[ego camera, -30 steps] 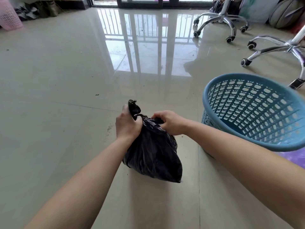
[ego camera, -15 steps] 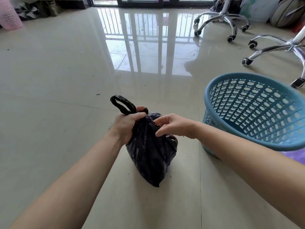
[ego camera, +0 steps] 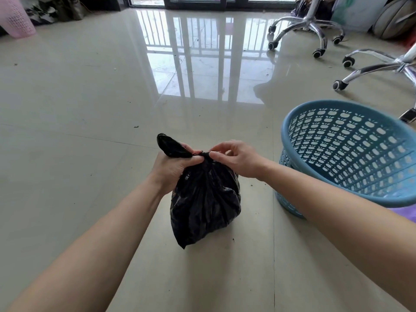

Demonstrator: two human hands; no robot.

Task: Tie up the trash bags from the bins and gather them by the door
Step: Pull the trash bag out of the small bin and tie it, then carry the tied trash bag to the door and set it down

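Note:
A small black trash bag (ego camera: 203, 203) hangs over the tiled floor in front of me, its neck gathered and twisted. My left hand (ego camera: 172, 168) grips the neck, and a short black tail of the bag sticks up and to the left past my fingers. My right hand (ego camera: 234, 157) pinches the twisted neck from the right with thumb and fingertips. A blue perforated plastic bin (ego camera: 351, 152) stands to the right of the bag, tilted toward me, with no bag in it.
Two chrome swivel-chair bases (ego camera: 308, 28) (ego camera: 382, 68) on castors stand at the back right. A pink perforated bin (ego camera: 16, 21) sits at the far left beside dark bags. A glass sliding door (ego camera: 195, 0) runs along the far wall. Glossy floor lies between.
The long loop of bag above my left hand has shrunk to a short tail. My right hand has gone from flat fingers on the bag to pinching its neck. The bag hangs more upright.

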